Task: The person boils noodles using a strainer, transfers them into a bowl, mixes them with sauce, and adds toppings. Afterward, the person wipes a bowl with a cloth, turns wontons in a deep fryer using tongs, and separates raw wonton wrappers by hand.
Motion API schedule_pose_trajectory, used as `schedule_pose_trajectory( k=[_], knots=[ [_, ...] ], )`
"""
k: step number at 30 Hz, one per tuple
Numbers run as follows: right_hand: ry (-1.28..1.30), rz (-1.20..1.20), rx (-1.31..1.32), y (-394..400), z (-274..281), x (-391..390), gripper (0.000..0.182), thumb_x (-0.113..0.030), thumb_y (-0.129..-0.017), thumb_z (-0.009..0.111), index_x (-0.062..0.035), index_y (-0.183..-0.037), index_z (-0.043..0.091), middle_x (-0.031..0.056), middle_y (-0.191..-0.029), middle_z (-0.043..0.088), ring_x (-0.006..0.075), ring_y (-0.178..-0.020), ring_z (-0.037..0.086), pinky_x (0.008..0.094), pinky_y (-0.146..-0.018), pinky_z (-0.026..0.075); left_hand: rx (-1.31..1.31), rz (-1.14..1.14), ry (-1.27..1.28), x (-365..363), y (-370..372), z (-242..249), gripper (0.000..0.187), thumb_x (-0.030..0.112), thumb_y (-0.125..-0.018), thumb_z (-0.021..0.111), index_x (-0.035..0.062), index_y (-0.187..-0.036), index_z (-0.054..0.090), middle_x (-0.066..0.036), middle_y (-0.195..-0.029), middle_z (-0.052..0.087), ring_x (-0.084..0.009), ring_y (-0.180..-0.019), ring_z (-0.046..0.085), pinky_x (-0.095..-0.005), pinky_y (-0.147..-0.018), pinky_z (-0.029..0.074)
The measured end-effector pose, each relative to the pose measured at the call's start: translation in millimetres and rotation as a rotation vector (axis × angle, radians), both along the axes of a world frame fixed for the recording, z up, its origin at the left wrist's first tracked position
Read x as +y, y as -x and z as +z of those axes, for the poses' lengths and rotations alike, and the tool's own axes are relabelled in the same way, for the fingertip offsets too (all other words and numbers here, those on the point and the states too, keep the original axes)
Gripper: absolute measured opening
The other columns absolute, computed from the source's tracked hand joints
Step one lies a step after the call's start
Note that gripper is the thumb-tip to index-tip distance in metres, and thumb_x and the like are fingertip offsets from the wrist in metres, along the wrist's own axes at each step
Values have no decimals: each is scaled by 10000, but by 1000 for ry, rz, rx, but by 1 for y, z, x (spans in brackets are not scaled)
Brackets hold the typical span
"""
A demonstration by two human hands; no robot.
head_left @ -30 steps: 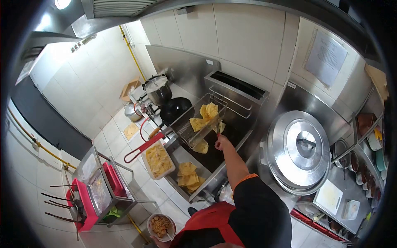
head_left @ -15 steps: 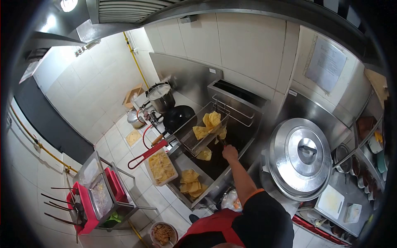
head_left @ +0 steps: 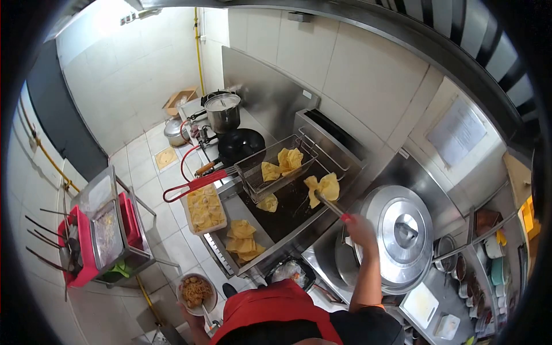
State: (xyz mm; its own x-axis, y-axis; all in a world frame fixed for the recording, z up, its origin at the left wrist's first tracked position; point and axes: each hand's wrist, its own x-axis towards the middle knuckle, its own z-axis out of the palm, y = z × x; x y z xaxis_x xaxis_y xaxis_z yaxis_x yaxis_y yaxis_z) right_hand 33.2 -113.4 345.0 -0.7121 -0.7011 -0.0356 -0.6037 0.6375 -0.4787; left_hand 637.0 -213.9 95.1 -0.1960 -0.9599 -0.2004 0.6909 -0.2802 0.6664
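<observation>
My right hand (head_left: 362,231) is closed around metal tongs (head_left: 330,206) with a red grip. Their far end meets yellow fried wrappers (head_left: 328,187) above the dark oil of the fryer (head_left: 293,217). A single wrapper (head_left: 267,202) lies in the oil below the wire basket (head_left: 253,178), and several more wrappers (head_left: 290,158) sit in that basket. Low in the view, my left hand (head_left: 194,322) is at the side of a bowl (head_left: 215,296) of brownish food with a utensil in it. Its fingers are partly hidden, but they seem to grip the bowl.
Fried wrappers (head_left: 244,238) lie on the fryer's left ledge, beside a plastic tub (head_left: 205,211) of pale yellow pieces. A black wok (head_left: 241,145) and a steel pot (head_left: 223,115) stand behind. A large lidded pot (head_left: 397,230) is close to my right arm. A trolley (head_left: 123,241) stands left.
My right hand has moved right and toward me with the tongs, bringing wrappers away from the basket. The camera view has shifted, and my left hand now shows beside the bowl.
</observation>
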Motion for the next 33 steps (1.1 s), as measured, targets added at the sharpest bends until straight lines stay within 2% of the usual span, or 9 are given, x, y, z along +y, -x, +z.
schedule_pose_trajectory(
  k=[4, 5, 6, 12, 18, 24, 30, 32, 33],
  knots=[
    [-4, 81, 130, 15, 65, -11, 408, -386, -927, 485, -75, -1137, 643, 214, -1071, 652, 389, -1027, 606, 476, -877, 466, 79, 22, -20, -2, 8, 3, 675, 588, -996, 259, 147, -1506, 290, -95, -1506, 369, -322, -1362, 386, -493, -1117, 339],
    [124, 145, 224, 24, 70, -20, 348, -319, -909, 571, -42, -1107, 643, 232, -1002, 666, 424, -972, 621, 491, -835, 487, 90, 18, -19, -1, 9, 4, 670, 585, -998, 257, 149, -1506, 291, -94, -1506, 370, -322, -1362, 386, -493, -1115, 342],
    [76, 176, 134, 22, 96, -34, 360, -319, -910, 569, -42, -1129, 642, 233, -1018, 663, 411, -986, 622, 480, -837, 490, 103, 39, -16, 0, 10, 6, 669, 584, -999, 252, 146, -1503, 295, -102, -1497, 382, -324, -1351, 402, -491, -1109, 350],
    [-75, 536, 424, 29, 152, -138, 272, -354, -903, 584, -136, -1045, 665, 142, -945, 682, 352, -909, 642, 470, -761, 501, -37, 40, -26, 16, 3, 21, 687, 597, -993, 266, 124, -1490, 309, -113, -1473, 413, -325, -1330, 430, -490, -1104, 354],
    [-398, 834, 646, 34, 135, -242, 249, -358, -877, 627, -151, -1008, 670, 100, -933, 693, 313, -911, 665, 455, -740, 517, 73, 131, -139, 31, -10, 19, 707, 612, -985, 280, 121, -1492, 301, -113, -1475, 411, -320, -1327, 434, -484, -1096, 366],
    [-394, 807, 734, 53, 118, -264, 273, -369, -872, 616, -131, -1001, 652, 129, -911, 671, 327, -915, 650, 453, -772, 506, 28, 190, -232, 38, -23, 13, 725, 626, -975, 311, 119, -1492, 299, -111, -1469, 421, -308, -1327, 436, -474, -1095, 371],
    [-68, 468, 187, 25, 143, -127, 359, -398, -896, 600, -56, -986, 660, 193, -876, 673, 372, -835, 651, 462, -719, 485, 7, 258, -198, 37, -31, -4, 723, 614, -978, 331, 92, -1478, 322, -120, -1464, 425, -312, -1321, 440, -461, -1084, 382],
    [-298, 415, 9, 46, 93, -95, 349, -352, -901, 579, -64, -1083, 658, 136, -851, 677, 298, -769, 653, 387, -707, 501, 13, 250, -186, 37, -31, -5, 718, 612, -979, 329, 92, -1474, 333, -121, -1462, 429, -310, -1317, 443, -456, -1082, 382],
    [-295, 486, -18, 65, 38, -86, 395, -408, -908, 578, -35, -999, 674, 129, -791, 671, 277, -728, 641, 388, -698, 495, 12, 245, -176, 35, -29, -4, 715, 610, -980, 328, 91, -1471, 338, -121, -1460, 431, -310, -1315, 445, -454, -1081, 382]
  ],
)
